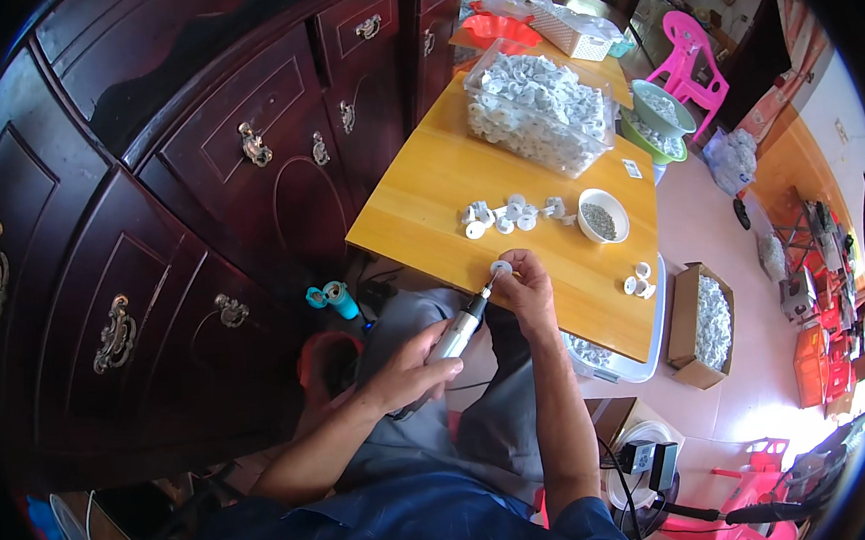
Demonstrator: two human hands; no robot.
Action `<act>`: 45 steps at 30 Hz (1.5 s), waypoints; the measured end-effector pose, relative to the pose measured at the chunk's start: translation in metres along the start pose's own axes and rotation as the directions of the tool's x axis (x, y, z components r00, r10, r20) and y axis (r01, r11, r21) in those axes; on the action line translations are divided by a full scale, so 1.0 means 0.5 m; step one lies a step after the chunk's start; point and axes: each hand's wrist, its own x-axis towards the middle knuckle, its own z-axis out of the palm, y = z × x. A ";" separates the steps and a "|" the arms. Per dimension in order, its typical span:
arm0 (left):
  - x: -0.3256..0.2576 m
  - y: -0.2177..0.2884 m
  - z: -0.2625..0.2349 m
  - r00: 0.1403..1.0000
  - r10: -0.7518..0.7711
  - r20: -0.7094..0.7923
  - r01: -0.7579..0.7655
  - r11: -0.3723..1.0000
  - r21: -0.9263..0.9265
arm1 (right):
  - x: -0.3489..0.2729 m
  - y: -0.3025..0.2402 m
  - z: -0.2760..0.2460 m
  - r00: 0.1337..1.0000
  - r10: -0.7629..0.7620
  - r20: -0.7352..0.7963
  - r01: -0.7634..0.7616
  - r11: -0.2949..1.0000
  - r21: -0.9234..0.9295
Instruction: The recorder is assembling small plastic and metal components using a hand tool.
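My left hand point(408, 374) grips a slim grey electric screwdriver point(460, 330) with its tip pointing up at a small white round part point(500, 266). My right hand point(526, 284) pinches that white part at the near edge of the yellow wooden table point(427, 185). The tool's tip meets the part. Several more white parts point(509, 214) lie loose on the table just beyond, beside a small white bowl of screws point(602, 218). Three finished-looking white pieces point(639, 280) sit at the table's right edge.
A clear bag full of white parts point(537, 107) fills the far table. A dark red cabinet point(196, 186) runs along the left. A cardboard box of parts point(709, 323), a white tray point(639, 361), green bowls point(660, 114) and a pink chair point(690, 56) stand right.
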 end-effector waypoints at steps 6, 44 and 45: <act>0.004 -0.008 -0.005 0.999 -0.024 -0.046 0.025 0.999 0.028 | -0.005 0.015 0.004 0.999 0.032 -0.018 -0.033 0.998 -0.046; 0.012 -0.024 -0.019 0.993 -0.108 -0.037 0.107 0.994 -0.030 | -0.007 0.057 0.004 0.985 -0.170 -0.016 0.163 0.963 -0.214; 0.013 -0.025 -0.022 0.994 -0.104 -0.032 0.103 0.994 -0.038 | -0.008 0.055 0.008 0.988 -0.150 -0.032 0.142 0.971 -0.191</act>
